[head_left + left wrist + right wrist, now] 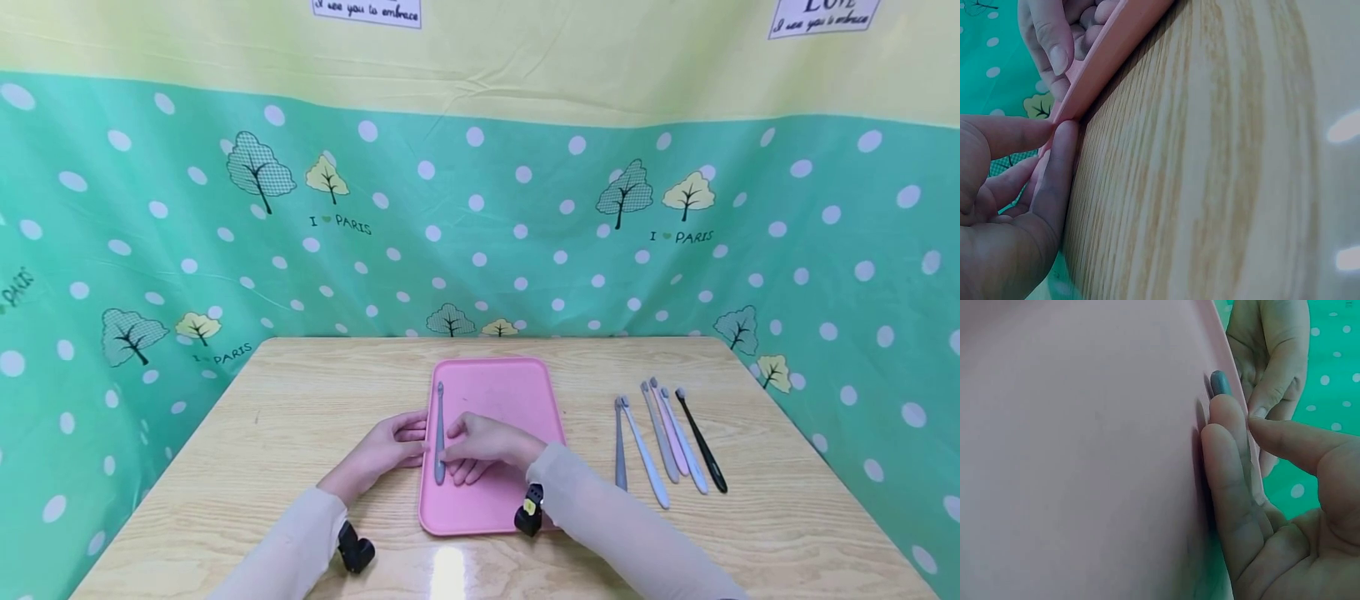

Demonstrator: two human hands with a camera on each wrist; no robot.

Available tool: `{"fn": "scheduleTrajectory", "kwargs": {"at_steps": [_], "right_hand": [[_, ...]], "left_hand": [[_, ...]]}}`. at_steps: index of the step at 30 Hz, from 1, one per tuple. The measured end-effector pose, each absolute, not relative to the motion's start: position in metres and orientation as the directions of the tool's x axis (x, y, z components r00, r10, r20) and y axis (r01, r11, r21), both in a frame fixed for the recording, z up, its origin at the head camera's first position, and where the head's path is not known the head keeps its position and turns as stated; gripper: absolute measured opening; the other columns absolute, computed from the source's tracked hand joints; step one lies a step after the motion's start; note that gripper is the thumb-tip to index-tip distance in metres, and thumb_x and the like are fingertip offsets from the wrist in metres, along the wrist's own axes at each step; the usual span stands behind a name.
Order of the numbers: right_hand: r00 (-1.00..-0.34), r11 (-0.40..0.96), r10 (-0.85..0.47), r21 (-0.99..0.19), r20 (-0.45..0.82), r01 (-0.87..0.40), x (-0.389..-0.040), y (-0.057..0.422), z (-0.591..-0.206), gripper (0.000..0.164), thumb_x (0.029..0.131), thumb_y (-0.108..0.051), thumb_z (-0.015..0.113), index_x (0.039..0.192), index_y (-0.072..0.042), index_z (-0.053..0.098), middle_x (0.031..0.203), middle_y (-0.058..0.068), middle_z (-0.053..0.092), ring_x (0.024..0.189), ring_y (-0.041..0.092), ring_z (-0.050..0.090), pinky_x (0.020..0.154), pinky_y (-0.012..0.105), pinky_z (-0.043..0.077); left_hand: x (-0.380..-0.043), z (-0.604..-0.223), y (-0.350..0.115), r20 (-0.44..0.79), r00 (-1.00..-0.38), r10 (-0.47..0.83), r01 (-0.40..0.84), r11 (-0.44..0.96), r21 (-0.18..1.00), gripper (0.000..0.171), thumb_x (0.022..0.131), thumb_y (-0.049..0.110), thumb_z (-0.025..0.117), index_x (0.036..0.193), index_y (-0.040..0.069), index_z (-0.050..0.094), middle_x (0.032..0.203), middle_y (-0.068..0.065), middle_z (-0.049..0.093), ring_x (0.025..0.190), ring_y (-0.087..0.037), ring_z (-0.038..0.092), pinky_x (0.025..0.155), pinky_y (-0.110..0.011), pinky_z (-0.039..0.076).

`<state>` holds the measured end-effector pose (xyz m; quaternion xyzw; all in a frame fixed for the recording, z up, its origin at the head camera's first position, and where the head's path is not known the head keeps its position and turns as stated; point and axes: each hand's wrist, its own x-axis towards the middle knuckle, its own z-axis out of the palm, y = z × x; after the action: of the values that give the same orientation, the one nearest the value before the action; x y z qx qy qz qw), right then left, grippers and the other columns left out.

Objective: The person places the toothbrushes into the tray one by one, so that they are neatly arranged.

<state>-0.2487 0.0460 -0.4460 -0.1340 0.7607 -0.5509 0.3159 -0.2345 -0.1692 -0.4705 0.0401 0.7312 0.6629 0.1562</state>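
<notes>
A pink tray (495, 392) lies on the table with a grey toothbrush (440, 425) lengthwise along its left side, head toward the back. My right hand (483, 446) reaches over the tray and pinches the toothbrush low on its handle. In the right wrist view, the rounded handle end (1219, 381) shows past the fingertips; the rest is hidden behind the fingers. At the tray's outer left edge is my left hand (386, 450), its fairly straight fingers (1063, 153) touching the rim.
Right of the tray, several more toothbrushes lie roughly side by side on the wooden table (322, 375), among them a black one (701, 442) and a pink one (673, 437). My right sleeve (600, 508) covers the tray's near right corner. A green dotted curtain (480, 225) hangs behind.
</notes>
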Motion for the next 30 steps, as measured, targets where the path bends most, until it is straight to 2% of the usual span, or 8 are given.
{"fn": "scheduleTrajectory", "kwargs": {"at_steps": [7,20,30], "right_hand": [[-0.777,0.395,-0.544,-0.914,-0.316,0.095,-0.246,0.056,-0.442,0.041,0.090,-0.015,0.075,0.118,0.001,0.049,0.083,0.019,0.071,0.063,0.024,0.071,0.055,0.032,0.063],[-0.779,0.432,-0.569,-0.902,-0.263,-0.011,-0.244,0.088,-0.428,0.039,0.094,-0.017,0.070,0.122,0.000,0.050,0.083,0.016,0.072,0.067,0.028,0.071,0.056,0.034,0.063],[-0.785,0.446,-0.577,-0.892,-0.224,-0.073,-0.237,0.130,-0.418,0.034,0.096,-0.011,0.065,0.122,0.004,0.049,0.079,0.015,0.071,0.068,0.028,0.070,0.058,0.036,0.063]], "left_hand": [[-0.234,-0.468,-0.168,-0.183,-0.950,0.254,-0.154,0.128,0.980,0.062,0.093,-0.001,0.067,0.149,-0.002,0.041,0.136,-0.021,0.053,0.117,-0.029,0.060,0.090,-0.037,0.060],[-0.234,-0.471,-0.168,-0.192,-0.957,0.217,-0.165,0.139,0.977,0.061,0.092,0.000,0.069,0.148,0.000,0.043,0.132,-0.018,0.055,0.113,-0.026,0.062,0.089,-0.036,0.061],[-0.235,-0.471,-0.168,-0.194,-0.954,0.227,-0.167,0.135,0.977,0.062,0.093,-0.001,0.068,0.149,-0.001,0.042,0.133,-0.017,0.055,0.113,-0.025,0.062,0.089,-0.036,0.060]]}}
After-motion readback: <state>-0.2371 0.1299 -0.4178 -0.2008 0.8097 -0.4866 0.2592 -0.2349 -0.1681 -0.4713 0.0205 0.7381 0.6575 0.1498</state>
